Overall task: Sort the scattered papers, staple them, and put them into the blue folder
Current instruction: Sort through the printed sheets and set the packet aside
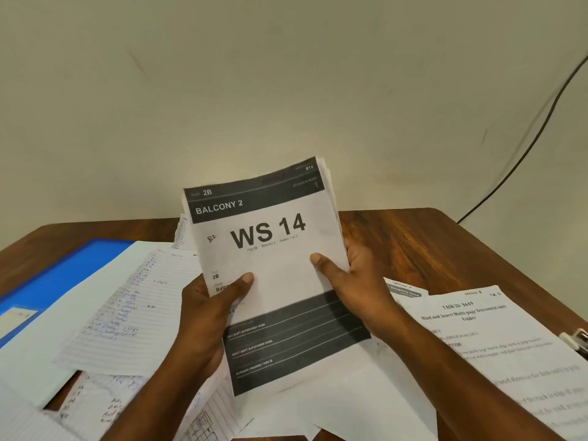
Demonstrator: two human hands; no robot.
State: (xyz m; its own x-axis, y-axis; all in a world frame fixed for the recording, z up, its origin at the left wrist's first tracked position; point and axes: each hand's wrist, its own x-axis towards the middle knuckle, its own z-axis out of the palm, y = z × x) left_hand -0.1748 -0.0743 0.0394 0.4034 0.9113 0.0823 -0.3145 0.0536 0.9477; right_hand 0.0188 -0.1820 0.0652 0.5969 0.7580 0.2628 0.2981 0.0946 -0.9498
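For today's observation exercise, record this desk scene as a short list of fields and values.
held item: stack of papers, top sheet printed "WS 14"
left hand: grips the stack's lower left edge
right hand: grips its right edge
blue folder: open, far left
loose sheets: lined handwritten page; "TASK ID 3649" sheet
surface: wooden table

You face a plain cream wall (286, 74) behind a brown wooden table (429, 246). A black cable (525, 154) runs down the wall at your right, dropping behind the table's far right edge.
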